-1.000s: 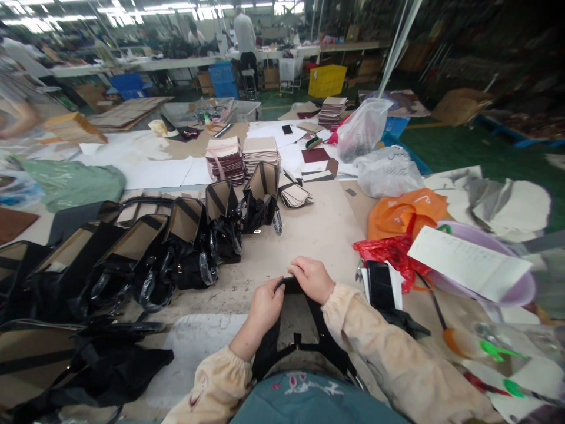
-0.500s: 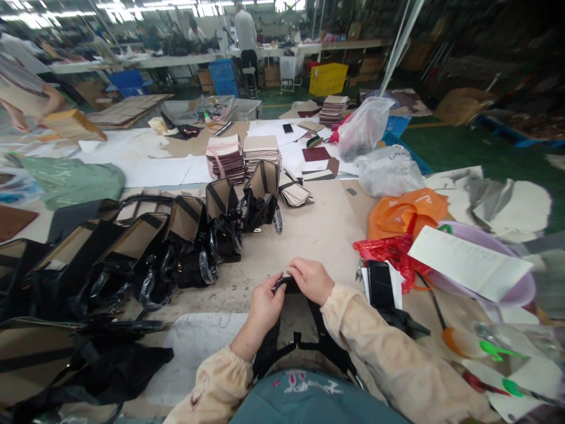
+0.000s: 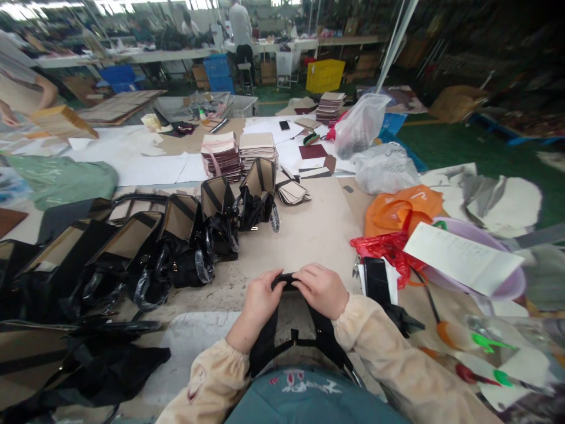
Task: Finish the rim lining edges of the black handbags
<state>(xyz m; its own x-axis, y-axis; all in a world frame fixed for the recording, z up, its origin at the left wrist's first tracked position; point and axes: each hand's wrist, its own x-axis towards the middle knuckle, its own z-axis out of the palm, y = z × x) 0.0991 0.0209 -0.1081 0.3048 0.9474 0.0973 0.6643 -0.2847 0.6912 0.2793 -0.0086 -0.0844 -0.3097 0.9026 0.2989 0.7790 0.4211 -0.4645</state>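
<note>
My left hand [image 3: 258, 300] and my right hand [image 3: 321, 288] are both closed on the top of a black bag handle [image 3: 286, 279], fingers pinched around it from either side. The black straps of this bag [image 3: 269, 344] run down from the handle toward my lap. To the left, a row of several black and tan handbags [image 3: 176, 235] with plastic-wrapped handles stands on the worktable [image 3: 318, 227].
A black phone [image 3: 376, 280] lies just right of my right hand, by red [image 3: 383, 247] and orange plastic bags [image 3: 399, 206]. A purple basin [image 3: 507, 288] holds a paper sheet. Stacks of cut pieces [image 3: 241, 153] sit further back. People work at distant tables.
Both hands have closed in tighter on the handle, with the right hand's fingers now curled further over it. The view has tipped slightly downward.
</note>
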